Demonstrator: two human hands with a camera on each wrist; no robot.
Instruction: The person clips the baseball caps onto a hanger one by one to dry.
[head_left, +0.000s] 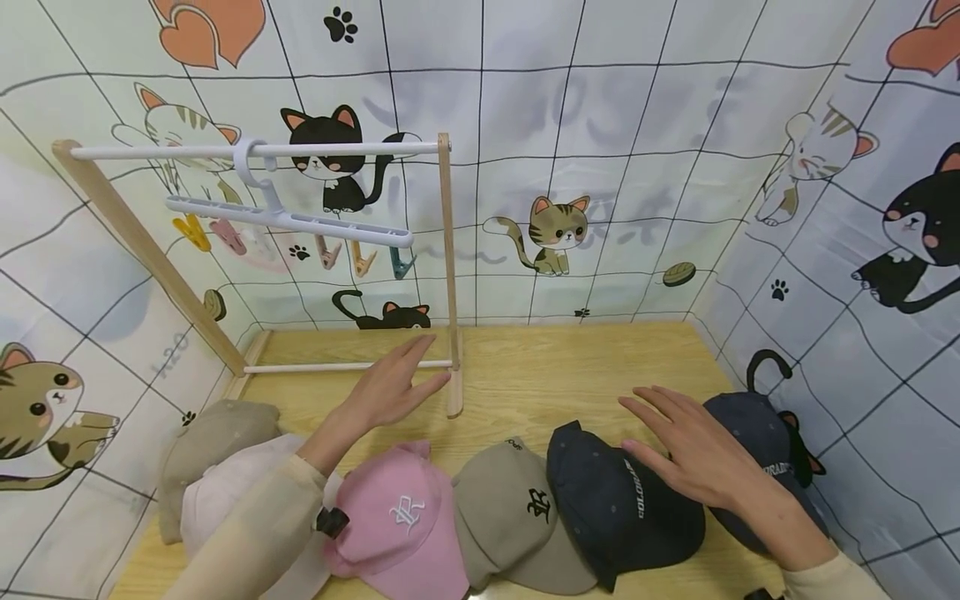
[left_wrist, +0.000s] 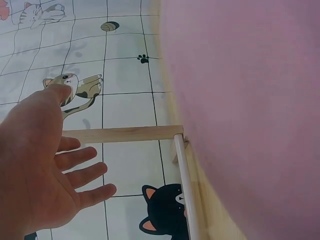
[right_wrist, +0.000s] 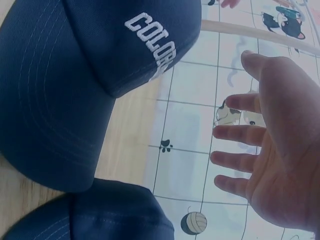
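Observation:
My left hand [head_left: 390, 387] hovers in front of the wooden rack, fingers extended, holding nothing. Over the dark caps on the right, my right hand [head_left: 690, 450] is raised with its fingers spread, also holding nothing. A row of baseball caps lies along the near side of the table: a beige cap [head_left: 225, 433], a pale pink-white cap [head_left: 232, 479], a pink cap [head_left: 397, 517], a khaki cap [head_left: 502, 508], a navy cap [head_left: 592, 492] with white lettering and another navy cap [head_left: 750, 433]. In the right wrist view the lettered navy cap [right_wrist: 100, 50] fills the upper left.
A wooden rack [head_left: 447, 275] stands at the back left. From its white top bar hangs a lavender hanger [head_left: 288, 219] with several coloured clips, including a yellow clip [head_left: 192, 232] and a teal clip [head_left: 401, 263]. Cat-patterned cloth [head_left: 622, 108] surrounds the wooden table [head_left: 555, 367].

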